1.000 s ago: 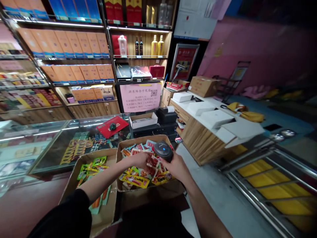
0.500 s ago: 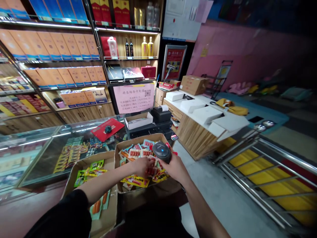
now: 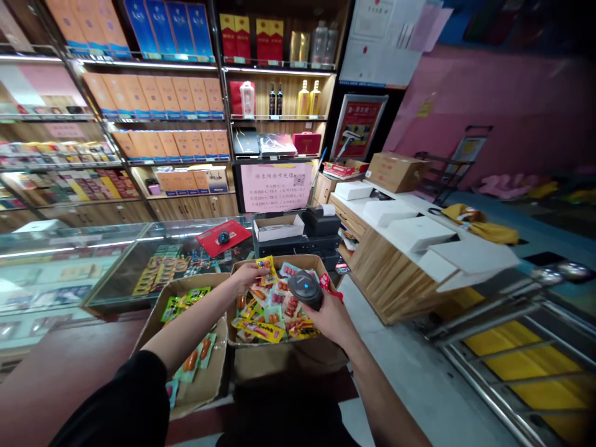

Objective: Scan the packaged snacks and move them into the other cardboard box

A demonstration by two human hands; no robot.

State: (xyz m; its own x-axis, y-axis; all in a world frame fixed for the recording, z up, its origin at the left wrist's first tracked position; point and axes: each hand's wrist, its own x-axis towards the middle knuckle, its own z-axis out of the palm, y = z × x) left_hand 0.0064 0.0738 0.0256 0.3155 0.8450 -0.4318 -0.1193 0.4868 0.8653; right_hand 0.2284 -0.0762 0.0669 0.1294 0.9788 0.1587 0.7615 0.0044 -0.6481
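Singling out a packet seems the step in hand: the left hand [image 3: 248, 277] has fingers clamped on a yellow packet [image 3: 267, 270] above the carton [image 3: 274, 360], the right hand [image 3: 333, 318] grips a dark scanner [image 3: 305, 288], and moving either calls for clearance between them.

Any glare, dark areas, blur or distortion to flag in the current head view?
Head view: strip-light glare streaks the glass counter; the shelves are brightly lit, while the far right falls into deep shadow; outer edges look stretched and soft; the scanner reads fairly clearly.
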